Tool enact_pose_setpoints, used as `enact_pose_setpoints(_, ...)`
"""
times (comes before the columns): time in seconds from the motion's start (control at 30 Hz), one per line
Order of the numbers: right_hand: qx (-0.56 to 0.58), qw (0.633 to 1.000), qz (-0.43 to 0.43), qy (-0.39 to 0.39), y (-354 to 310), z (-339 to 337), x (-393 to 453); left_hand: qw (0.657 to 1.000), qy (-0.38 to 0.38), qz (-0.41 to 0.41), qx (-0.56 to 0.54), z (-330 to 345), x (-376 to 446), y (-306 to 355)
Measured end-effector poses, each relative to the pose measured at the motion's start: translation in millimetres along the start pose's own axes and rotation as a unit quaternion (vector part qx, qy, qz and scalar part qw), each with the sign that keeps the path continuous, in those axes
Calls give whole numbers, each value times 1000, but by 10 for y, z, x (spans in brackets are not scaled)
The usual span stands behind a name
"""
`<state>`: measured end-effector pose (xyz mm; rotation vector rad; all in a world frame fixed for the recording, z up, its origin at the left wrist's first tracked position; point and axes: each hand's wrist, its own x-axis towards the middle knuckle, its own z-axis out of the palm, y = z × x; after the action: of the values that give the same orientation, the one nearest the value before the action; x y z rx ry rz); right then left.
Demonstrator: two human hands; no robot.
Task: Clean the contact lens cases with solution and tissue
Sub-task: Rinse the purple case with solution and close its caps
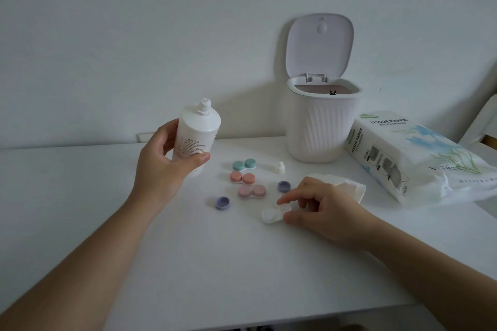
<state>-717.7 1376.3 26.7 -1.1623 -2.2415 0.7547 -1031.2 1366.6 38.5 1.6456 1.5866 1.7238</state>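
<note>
Right hand (320, 204) is pinching the open white case (274, 213); left hand (164, 158) is gripping the uncapped bottle (197, 134), so tilting could be spilling solution.

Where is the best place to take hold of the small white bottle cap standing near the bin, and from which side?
Take the small white bottle cap from above, pinching its narrow upper tip. It stands upright on the white table; the ribbed white bin crowds it behind, so a top grip looks easiest.
</note>
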Motion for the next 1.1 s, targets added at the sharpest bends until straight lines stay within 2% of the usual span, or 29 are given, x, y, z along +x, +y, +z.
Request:
enact_pose_setpoints(0.27,-37,999,0,-11,30,36,65,1000,-5,0,2,3,11,-16)
enact_pose_setpoints(0.6,-73,995,5,72,14,125,38,1000,-9,3,5,-4,17,-30)
enact_pose_setpoints(0.8,-104,993,9,59,-21,132,60,1000,-11,2,5,6,13,-11)
enact_pose_setpoints(1.0,-73,996,28,50,-63,198,119,1000,-11,2,12,13,11,-15)
enact_pose_setpoints(1.1,-108,993,27,43,-100,252,134,1000,-9,8,10,4,10,-18)
